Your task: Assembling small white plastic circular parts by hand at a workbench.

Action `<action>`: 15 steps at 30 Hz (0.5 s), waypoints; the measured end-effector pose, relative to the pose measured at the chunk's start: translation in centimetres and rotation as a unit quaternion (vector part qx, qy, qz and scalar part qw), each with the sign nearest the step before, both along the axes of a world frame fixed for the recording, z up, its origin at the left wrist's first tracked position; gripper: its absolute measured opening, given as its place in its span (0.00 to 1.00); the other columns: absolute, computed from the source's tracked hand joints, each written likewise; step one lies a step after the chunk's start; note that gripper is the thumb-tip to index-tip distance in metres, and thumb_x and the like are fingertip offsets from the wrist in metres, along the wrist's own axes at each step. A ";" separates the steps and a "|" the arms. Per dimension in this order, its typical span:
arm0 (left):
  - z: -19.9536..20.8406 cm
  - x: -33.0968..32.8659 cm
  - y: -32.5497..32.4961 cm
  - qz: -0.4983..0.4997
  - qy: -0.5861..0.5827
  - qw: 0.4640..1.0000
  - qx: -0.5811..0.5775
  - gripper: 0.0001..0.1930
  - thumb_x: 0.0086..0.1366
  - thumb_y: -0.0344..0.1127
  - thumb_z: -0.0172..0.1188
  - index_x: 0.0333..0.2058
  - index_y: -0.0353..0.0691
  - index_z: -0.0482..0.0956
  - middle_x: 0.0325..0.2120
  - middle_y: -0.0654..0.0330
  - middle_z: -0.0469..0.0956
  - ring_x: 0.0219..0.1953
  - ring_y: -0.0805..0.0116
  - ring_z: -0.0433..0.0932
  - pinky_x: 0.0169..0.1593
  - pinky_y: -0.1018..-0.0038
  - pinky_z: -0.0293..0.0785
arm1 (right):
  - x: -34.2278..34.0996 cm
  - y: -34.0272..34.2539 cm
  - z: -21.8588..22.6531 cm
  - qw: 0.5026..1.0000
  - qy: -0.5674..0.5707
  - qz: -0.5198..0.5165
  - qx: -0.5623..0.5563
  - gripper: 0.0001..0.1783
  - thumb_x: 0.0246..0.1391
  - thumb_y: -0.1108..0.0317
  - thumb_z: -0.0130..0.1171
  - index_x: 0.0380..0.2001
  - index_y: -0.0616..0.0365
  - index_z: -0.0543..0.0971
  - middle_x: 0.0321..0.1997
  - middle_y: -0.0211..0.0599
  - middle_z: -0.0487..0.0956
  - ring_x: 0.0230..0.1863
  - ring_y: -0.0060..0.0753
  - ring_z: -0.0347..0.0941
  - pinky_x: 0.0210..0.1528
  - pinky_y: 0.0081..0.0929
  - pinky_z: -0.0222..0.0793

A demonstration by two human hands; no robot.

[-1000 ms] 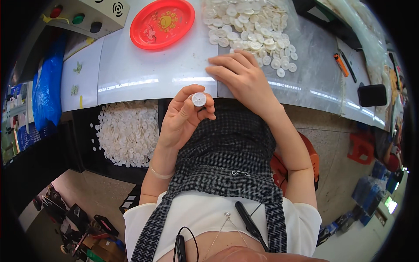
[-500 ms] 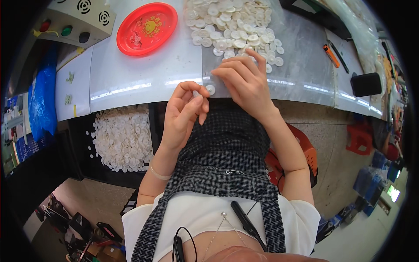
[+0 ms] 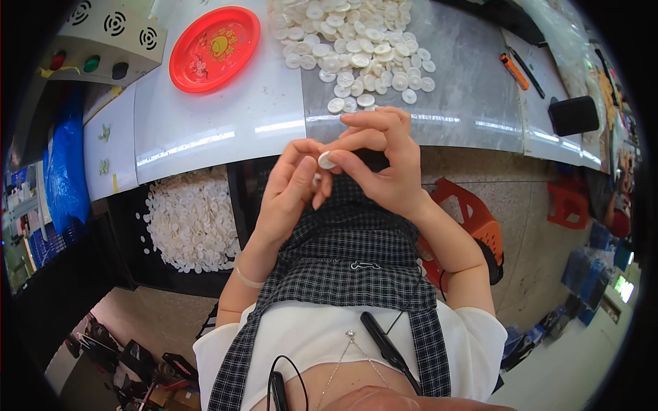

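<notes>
My right hand (image 3: 389, 168) pinches a small white round disc (image 3: 326, 160) between thumb and fingertips, in front of the table's near edge. Close against it, my left hand (image 3: 286, 195) has its fingers curled, the thumb and index tip touching the disc's side. A smaller white piece (image 3: 316, 179) shows among the left fingers; its shape is mostly hidden. Beyond my hands lies a loose heap of white round discs (image 3: 370, 55), some with a raised centre, spreading toward the near edge of the grey tabletop (image 3: 466, 109).
A red oval plate (image 3: 188, 77) lies at the far left, near a grey box with buttons (image 3: 130, 41). Below the table edge a black tray holds a pile of white discs (image 3: 192, 219). An orange cutter (image 3: 514, 71), a black pen (image 3: 528, 72) and a dark rectangular object (image 3: 574, 116) lie right.
The single disc at the table's near edge is no longer there. My right hand has come down and left, now pinching a disc against my left hand.
</notes>
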State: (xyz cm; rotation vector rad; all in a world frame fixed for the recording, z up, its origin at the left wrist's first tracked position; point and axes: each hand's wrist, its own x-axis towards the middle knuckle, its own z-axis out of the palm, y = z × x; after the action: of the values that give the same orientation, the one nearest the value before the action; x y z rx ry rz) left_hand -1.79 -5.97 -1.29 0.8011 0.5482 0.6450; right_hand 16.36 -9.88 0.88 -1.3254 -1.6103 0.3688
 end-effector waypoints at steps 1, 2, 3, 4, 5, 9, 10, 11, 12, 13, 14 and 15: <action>-0.3 0.1 -0.1 -0.029 -0.041 0.998 -0.045 0.15 0.74 0.42 0.46 0.51 0.37 0.65 0.33 0.60 0.74 0.26 0.79 0.69 0.25 0.85 0.64 | -0.1 -0.1 0.2 1.000 0.002 0.012 0.005 0.18 0.52 0.73 0.65 0.46 0.55 0.74 0.31 0.20 0.85 0.35 0.19 0.76 0.59 0.28 0.53; -0.3 0.2 0.0 -0.031 -0.041 0.998 -0.046 0.15 0.74 0.42 0.46 0.51 0.37 0.65 0.33 0.60 0.74 0.26 0.79 0.69 0.25 0.85 0.64 | -0.1 -0.3 0.4 1.000 0.001 0.011 0.004 0.18 0.52 0.73 0.65 0.46 0.55 0.74 0.31 0.20 0.85 0.35 0.19 0.76 0.59 0.28 0.53; -0.4 0.4 0.0 -0.036 -0.056 0.995 -0.074 0.17 0.74 0.43 0.46 0.53 0.37 0.64 0.33 0.59 0.73 0.26 0.79 0.69 0.25 0.84 0.64 | 0.0 -0.4 0.5 1.000 -0.014 0.004 0.000 0.17 0.52 0.74 0.64 0.45 0.55 0.75 0.32 0.22 0.85 0.36 0.20 0.76 0.57 0.27 0.55; -0.4 0.5 0.0 -0.040 -0.071 0.991 -0.102 0.19 0.74 0.44 0.45 0.55 0.37 0.62 0.33 0.59 0.73 0.26 0.79 0.69 0.24 0.84 0.63 | 0.0 -0.4 0.5 1.000 -0.029 -0.002 -0.003 0.15 0.52 0.75 0.64 0.44 0.56 0.76 0.34 0.23 0.85 0.37 0.22 0.76 0.56 0.26 0.57; -0.1 0.6 0.0 -0.040 -0.071 0.991 -0.103 0.19 0.74 0.44 0.45 0.55 0.37 0.62 0.33 0.59 0.73 0.26 0.79 0.69 0.24 0.84 0.63 | 0.2 -0.5 0.4 1.000 -0.029 -0.003 -0.004 0.15 0.52 0.75 0.64 0.44 0.56 0.76 0.34 0.23 0.85 0.37 0.22 0.76 0.56 0.26 0.57; 0.9 0.9 0.1 -0.039 -0.111 0.983 -0.139 0.22 0.75 0.47 0.42 0.58 0.38 0.63 0.34 0.59 0.69 0.26 0.79 0.66 0.23 0.86 0.61 | 2.3 -0.4 -0.9 0.997 -0.020 -0.064 -0.030 0.11 0.48 0.76 0.66 0.37 0.55 0.80 0.41 0.29 0.83 0.39 0.28 0.75 0.46 0.23 0.66; 0.9 0.8 0.2 -0.045 -0.104 0.985 -0.134 0.23 0.75 0.49 0.40 0.58 0.39 0.64 0.34 0.59 0.67 0.26 0.80 0.63 0.22 0.87 0.60 | 2.7 -0.4 -0.9 0.992 -0.105 -0.065 0.001 0.13 0.45 0.74 0.68 0.37 0.54 0.81 0.41 0.28 0.83 0.39 0.28 0.75 0.45 0.24 0.66; 0.8 0.8 0.2 -0.045 -0.104 0.984 -0.134 0.23 0.75 0.49 0.40 0.58 0.39 0.64 0.34 0.59 0.67 0.26 0.80 0.63 0.22 0.87 0.60 | 2.9 -0.4 -0.9 0.979 -0.189 -0.067 0.031 0.14 0.42 0.73 0.70 0.36 0.53 0.82 0.41 0.26 0.83 0.38 0.29 0.74 0.44 0.25 0.66; 0.5 0.7 0.2 -0.049 -0.116 0.984 -0.129 0.22 0.75 0.49 0.38 0.57 0.38 0.66 0.34 0.60 0.67 0.26 0.80 0.63 0.22 0.87 0.59 | 2.9 -0.4 -1.2 0.979 -0.189 -0.066 0.030 0.14 0.42 0.73 0.70 0.36 0.53 0.82 0.41 0.26 0.83 0.38 0.29 0.74 0.44 0.25 0.66; 0.4 0.7 0.2 -0.053 -0.129 0.983 -0.123 0.22 0.76 0.48 0.36 0.55 0.38 0.67 0.33 0.60 0.66 0.26 0.79 0.62 0.22 0.87 0.59 | 2.9 -0.6 -1.6 0.977 -0.202 -0.055 0.043 0.15 0.40 0.71 0.71 0.36 0.52 0.82 0.41 0.25 0.83 0.39 0.28 0.75 0.43 0.25 0.66; 0.4 0.7 0.2 -0.054 -0.129 0.982 -0.124 0.22 0.76 0.48 0.36 0.55 0.38 0.67 0.33 0.60 0.66 0.26 0.79 0.62 0.22 0.87 0.59 | 2.9 -0.8 -2.1 0.974 -0.216 -0.045 0.057 0.17 0.38 0.70 0.72 0.36 0.51 0.83 0.40 0.24 0.82 0.39 0.28 0.75 0.42 0.25 0.66; 0.4 0.8 0.2 -0.049 -0.129 0.982 -0.129 0.22 0.76 0.48 0.36 0.55 0.38 0.68 0.33 0.61 0.66 0.26 0.79 0.62 0.22 0.87 0.59 | 2.9 -1.0 -2.6 0.974 -0.216 -0.046 0.056 0.17 0.38 0.70 0.72 0.36 0.51 0.83 0.40 0.24 0.82 0.39 0.28 0.75 0.42 0.25 0.66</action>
State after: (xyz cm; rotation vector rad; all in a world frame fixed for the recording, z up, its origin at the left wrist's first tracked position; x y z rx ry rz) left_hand -1.00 -5.74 -0.89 0.4879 0.3436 0.5619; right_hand 19.24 -10.84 -1.67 -1.4544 -1.8849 -0.0757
